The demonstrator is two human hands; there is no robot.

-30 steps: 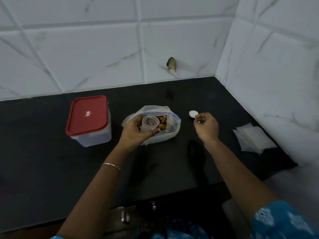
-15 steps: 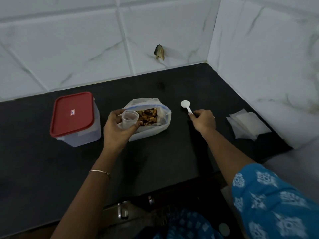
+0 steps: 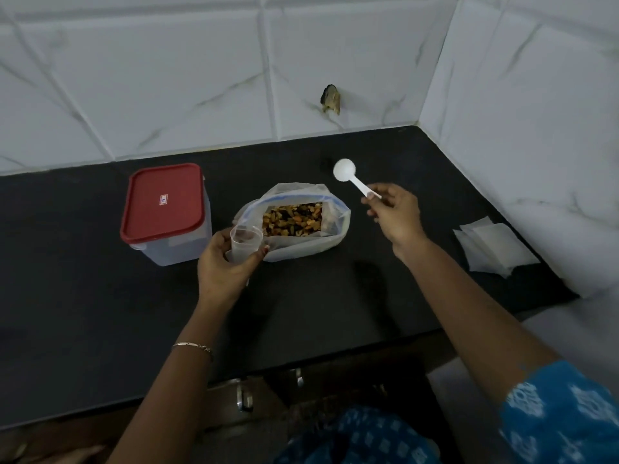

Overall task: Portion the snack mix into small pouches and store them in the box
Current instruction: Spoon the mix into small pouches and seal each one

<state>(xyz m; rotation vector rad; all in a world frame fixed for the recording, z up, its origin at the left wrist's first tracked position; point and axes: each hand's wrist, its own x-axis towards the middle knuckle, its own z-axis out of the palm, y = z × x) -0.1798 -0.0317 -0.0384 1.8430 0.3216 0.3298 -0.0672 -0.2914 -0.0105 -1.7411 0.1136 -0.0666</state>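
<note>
An open clear bag of snack mix (image 3: 294, 219) lies in the middle of the black counter (image 3: 100, 313). My left hand (image 3: 224, 266) grips a small clear plastic cup (image 3: 245, 242) just left of the bag's front. My right hand (image 3: 395, 216) pinches the handle of a white plastic scoop (image 3: 348, 174), held in the air to the right of the bag, its bowl pointing up and back. A clear box with a red lid (image 3: 165, 209) stands shut at the left. Several white pouches (image 3: 492, 249) lie flat at the right.
White marble-look tiled walls meet in a corner at the back right. A small dark object (image 3: 331, 99) sticks to the back wall. The counter's front edge runs below my arms, with drawer handles (image 3: 243, 398) underneath.
My right hand has lifted the white scoop off the counter and raised it. My left hand has drawn the cup out of the bag toward its front left.
</note>
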